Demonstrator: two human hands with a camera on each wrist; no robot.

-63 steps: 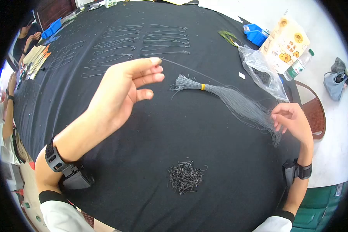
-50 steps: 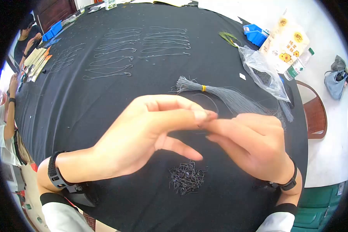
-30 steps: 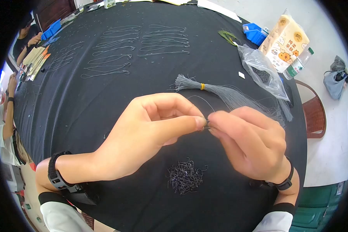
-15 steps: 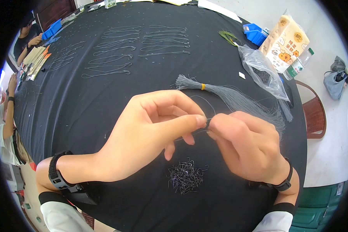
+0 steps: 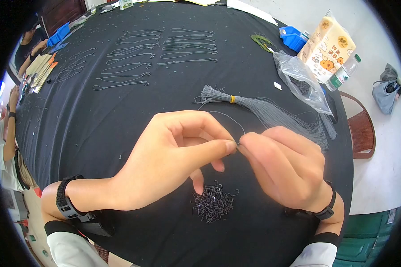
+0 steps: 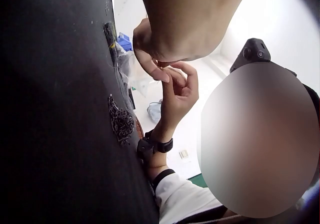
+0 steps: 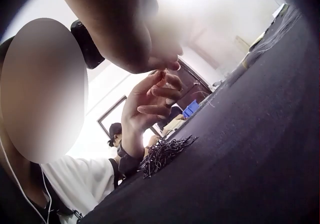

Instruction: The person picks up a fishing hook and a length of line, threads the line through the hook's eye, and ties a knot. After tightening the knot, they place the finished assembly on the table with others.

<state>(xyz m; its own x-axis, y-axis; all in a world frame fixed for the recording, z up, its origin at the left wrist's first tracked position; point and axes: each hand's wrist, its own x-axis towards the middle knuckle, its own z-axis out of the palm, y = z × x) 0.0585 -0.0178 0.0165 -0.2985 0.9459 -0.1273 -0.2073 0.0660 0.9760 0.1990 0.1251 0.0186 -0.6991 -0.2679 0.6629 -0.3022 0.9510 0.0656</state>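
Head view, left grip (image 5: pixel 167 155) and right grip (image 5: pixel 285 167) pinching a strand (image 5: pixel 234 119), closer together than earlier

Grey strand bundle (image 5: pixel 272 114), yellow band (image 5: pixel 232 99); black hooks (image 5: pixel 214 204); black cloth (image 5: pixel 151 236); blue bin (image 5: pixel 292 40); cream package (image 5: pixel 327 46), orange cartoon print (image 5: pixel 327 64).

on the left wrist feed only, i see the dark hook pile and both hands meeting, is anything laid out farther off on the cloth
Observer: Yes, the head view shows thin grey loops lying in rows on the black cloth.
Operator: ok, anything thin in the work that i'm missing
Observer: A thin strand, curving out by the right hand.
Operator: and over on the right side
Observer: A green-capped bottle beside a printed pack.
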